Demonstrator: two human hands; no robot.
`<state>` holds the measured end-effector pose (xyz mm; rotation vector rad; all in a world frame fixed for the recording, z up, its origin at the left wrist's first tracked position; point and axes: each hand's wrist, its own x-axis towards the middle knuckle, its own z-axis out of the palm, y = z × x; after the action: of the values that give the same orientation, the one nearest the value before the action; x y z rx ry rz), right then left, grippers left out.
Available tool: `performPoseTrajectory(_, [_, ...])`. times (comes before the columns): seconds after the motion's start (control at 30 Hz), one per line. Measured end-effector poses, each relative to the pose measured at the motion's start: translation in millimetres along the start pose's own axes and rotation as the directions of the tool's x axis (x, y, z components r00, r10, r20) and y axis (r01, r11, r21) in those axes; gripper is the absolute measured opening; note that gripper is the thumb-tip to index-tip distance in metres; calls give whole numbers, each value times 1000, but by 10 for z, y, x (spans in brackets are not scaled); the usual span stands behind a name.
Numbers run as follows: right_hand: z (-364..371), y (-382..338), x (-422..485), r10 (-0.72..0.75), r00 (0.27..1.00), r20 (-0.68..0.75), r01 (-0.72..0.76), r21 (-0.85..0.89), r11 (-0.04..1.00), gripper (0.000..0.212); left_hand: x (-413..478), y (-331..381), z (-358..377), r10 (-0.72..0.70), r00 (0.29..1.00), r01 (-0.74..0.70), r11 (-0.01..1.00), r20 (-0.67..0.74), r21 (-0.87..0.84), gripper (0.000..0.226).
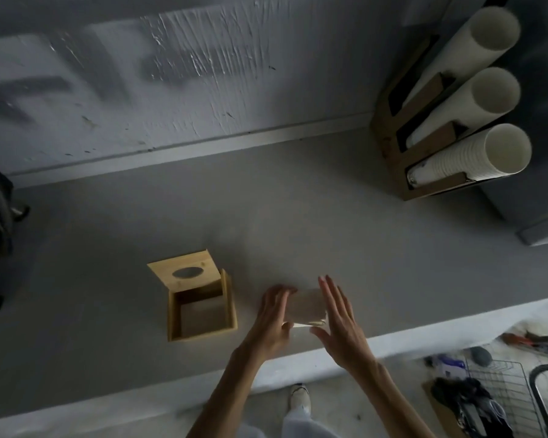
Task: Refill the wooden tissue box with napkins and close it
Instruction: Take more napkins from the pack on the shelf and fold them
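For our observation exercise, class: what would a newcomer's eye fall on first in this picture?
Two hands meet near the front edge of the counter: the left hand grips a napkin stack, the right hand lies flat against its other side. Just left of them stands the box, empty, lid tipped back. At top right, three stacks of white cups jut from a holder.

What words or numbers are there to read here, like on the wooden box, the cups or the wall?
Nothing here can be read.
Wall: dark smeared shapes, maybe big letters, too blurred to read.
Wooden tissue box: no label shows.
Napkins: no print shows.
Paper cups: plain white, no writing shows.
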<state>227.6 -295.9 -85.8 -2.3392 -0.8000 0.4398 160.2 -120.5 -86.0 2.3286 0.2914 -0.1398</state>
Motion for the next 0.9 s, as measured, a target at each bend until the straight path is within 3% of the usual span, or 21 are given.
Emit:
performPoseTrajectory(0.13, [-50,10,66,-107,994,16,108,-130,986,87,-60,-2,8,-14,1000,14,1000,-15,5,54])
performPoseTrajectory(0.3, [-198,208,68,-89,993,77,85,48,995,88,-51,2,1,-37,999,37,999,5,35,60])
performPoseTrajectory(0.43, [-181,189,-63,78,993,-86,-69,99,993,52,-50,-19,-21,-34,997,31,998,64,55,75])
performPoseTrajectory(0.53, [-51,216,-216,178,977,-118,-165,112,980,31,-62,-9,-31,-23,997,19,998,74,56,75])
performPoseTrajectory(0.9, [186,67,-268,333,904,-268,-224,366,903,10,-55,-18,-38,5,998,-8,998,56,57,76])
